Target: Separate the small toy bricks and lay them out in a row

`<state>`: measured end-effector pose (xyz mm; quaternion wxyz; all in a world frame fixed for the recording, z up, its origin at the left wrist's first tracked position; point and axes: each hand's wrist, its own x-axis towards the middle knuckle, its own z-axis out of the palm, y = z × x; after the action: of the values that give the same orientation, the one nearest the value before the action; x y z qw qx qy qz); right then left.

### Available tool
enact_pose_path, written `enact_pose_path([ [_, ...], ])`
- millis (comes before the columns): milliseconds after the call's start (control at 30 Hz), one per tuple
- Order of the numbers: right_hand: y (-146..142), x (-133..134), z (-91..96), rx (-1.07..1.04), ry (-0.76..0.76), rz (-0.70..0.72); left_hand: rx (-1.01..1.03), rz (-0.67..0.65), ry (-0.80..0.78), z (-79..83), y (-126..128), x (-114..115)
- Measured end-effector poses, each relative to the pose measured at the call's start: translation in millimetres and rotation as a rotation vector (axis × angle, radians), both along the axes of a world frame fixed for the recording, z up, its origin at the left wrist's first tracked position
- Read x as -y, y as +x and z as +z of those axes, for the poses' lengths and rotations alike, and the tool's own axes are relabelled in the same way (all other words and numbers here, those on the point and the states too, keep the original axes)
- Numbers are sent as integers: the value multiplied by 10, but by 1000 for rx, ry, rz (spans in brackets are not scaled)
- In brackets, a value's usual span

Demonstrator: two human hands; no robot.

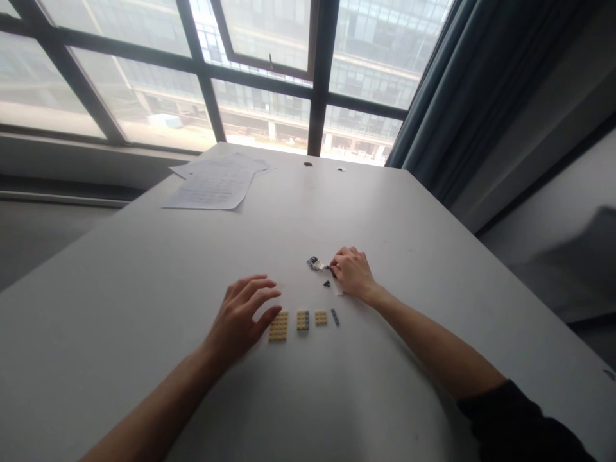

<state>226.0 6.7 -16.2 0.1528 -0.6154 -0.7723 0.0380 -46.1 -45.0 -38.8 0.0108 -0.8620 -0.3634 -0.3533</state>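
Brick cluster (pixel 314 263) lies at frame centre on the bench (pixel 409 212). We note the right grip (pixel 353 273) pinching its edge. The left grip (pixel 240 317) is spread, released, beside the tan plate (pixel 278 326). We advise light, steady pressure without dragging.

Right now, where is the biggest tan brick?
In the head view, the biggest tan brick lies low of centre on the table, at the left end of the short brick row, right beside the left hand.
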Motion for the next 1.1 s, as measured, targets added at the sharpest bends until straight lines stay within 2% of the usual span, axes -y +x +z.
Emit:
enact_pose_path([
  [133,101,63,22,-226,-46,-7,-2,-2,10,11,-14,3],
  [233,171,227,76,-365,-46,35,18,-4,34,40,15,23],
  [400,159,635,141,-556,-103,142,124,-28,-21,156,291,168],
  [533,90,897,102,-531,-30,264,93,-61,-146,229,642,313],
  [667,69,1057,16,-580,-13,272,0,-85,-189,234,864,372],
  [833,105,1166,-41,-588,88,318,-48,-135,-165,226,867,425],
  [967,148,1289,-102,-398,98,387,-170,-230,-52,170,835,515],
  [1100,152,1441,-164,-216,48,396,-294,-310,4,105,837,563],
])
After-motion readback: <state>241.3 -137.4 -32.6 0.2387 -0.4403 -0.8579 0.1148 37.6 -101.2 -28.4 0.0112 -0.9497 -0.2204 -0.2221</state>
